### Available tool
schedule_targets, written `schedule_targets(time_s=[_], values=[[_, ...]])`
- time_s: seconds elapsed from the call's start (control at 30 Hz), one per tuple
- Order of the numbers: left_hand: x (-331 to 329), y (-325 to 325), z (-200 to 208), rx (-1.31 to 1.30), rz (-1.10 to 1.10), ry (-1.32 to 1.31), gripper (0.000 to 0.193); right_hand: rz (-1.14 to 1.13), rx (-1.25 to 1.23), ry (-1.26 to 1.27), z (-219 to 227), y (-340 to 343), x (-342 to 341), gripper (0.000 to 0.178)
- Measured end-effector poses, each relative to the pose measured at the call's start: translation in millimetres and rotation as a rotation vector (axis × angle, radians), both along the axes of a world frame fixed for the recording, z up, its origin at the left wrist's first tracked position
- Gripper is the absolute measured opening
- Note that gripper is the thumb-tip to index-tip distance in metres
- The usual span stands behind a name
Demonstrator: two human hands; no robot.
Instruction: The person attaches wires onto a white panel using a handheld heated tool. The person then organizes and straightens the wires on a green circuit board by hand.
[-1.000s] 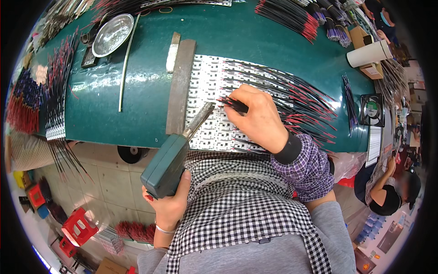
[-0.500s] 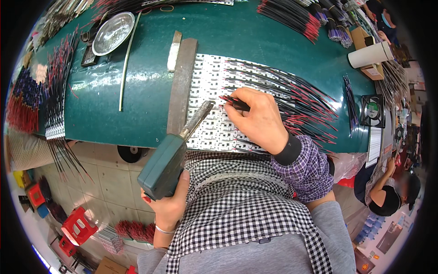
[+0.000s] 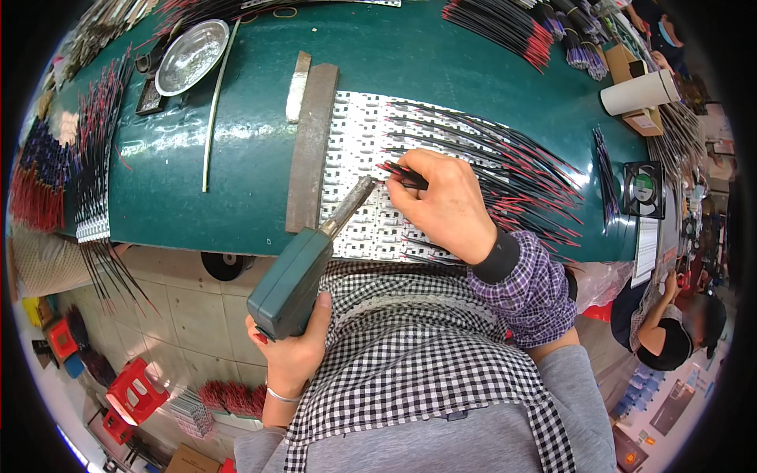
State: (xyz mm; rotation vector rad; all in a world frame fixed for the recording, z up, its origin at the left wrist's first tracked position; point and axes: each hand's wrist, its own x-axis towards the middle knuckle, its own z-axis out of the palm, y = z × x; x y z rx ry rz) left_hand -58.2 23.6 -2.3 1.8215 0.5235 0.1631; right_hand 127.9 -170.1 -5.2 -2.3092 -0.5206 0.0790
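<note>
My left hand (image 3: pixel 293 351) is closed round the handle of a green soldering gun (image 3: pixel 290 284). The metal tip of the gun points up and right, close to the red wire ends by my right fingers; I cannot tell whether it touches the board. My right hand (image 3: pixel 451 206) pinches a small bunch of black and red wires (image 3: pixel 412 176) over a white circuit board panel (image 3: pixel 353 146). On the panel's right part lie rows of black and red wires (image 3: pixel 520 150), fanning out to the right. My right palm hides some of the board.
A flat metal bar (image 3: pixel 313 150) lies along the panel's left edge on the green table (image 3: pixel 252 173). Farther left are a thin rod (image 3: pixel 213 118), a metal dish (image 3: pixel 192 59) and a wired board strip (image 3: pixel 93 225). To the right stands a small fan (image 3: pixel 643 191). Another person (image 3: pixel 670 339) works at far right.
The soldering gun has shifted slightly right, bringing its tip nearer my right fingertips. My right hand and the wires in it have barely moved.
</note>
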Motion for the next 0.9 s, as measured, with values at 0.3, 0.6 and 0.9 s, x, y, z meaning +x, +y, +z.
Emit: schedule_targets(time_s=[0.3,0.6,0.9], values=[[-4.6,-1.9,-4.5,0.023,0.06,-0.105,0.038,0.016,-0.021,-0.035,0.7,-0.9,1.1,0.017],[-6.6,1.5,-7.7,0.052,0.013,-0.112,0.039,0.059,0.018,0.032,4.5,-2.3,10.0,0.02],[4.2,-8.6,2.2,-0.007,0.078,-0.109,0.02,0.074,0.0,0.109,9.7,-3.5,14.2,0.017]])
